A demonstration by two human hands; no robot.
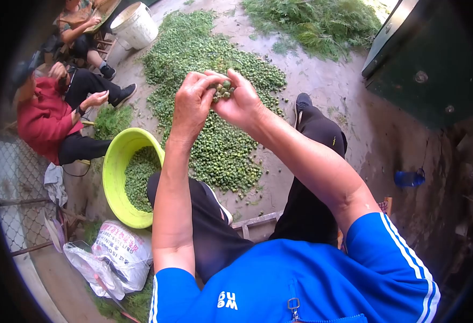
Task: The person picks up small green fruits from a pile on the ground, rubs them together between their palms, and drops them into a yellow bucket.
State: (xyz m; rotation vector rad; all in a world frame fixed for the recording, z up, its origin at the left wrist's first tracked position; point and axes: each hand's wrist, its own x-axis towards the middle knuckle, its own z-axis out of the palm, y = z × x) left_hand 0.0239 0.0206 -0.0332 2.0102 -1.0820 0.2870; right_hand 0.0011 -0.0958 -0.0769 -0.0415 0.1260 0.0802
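Note:
My left hand and my right hand are raised close together above the pile on the floor. Several small green round fruits lie in my cupped right hand, held between the two hands. The fingers of my left hand are bent and pressed together at the edge of these fruits; what they pinch is too small to name. Below and beyond the hands spreads a large pile of green fruits.
A yellow-green tub of green fruits stands left of my legs. Near it are a white sack, a seated person in red and another person. A white bucket and green branches lie farther off.

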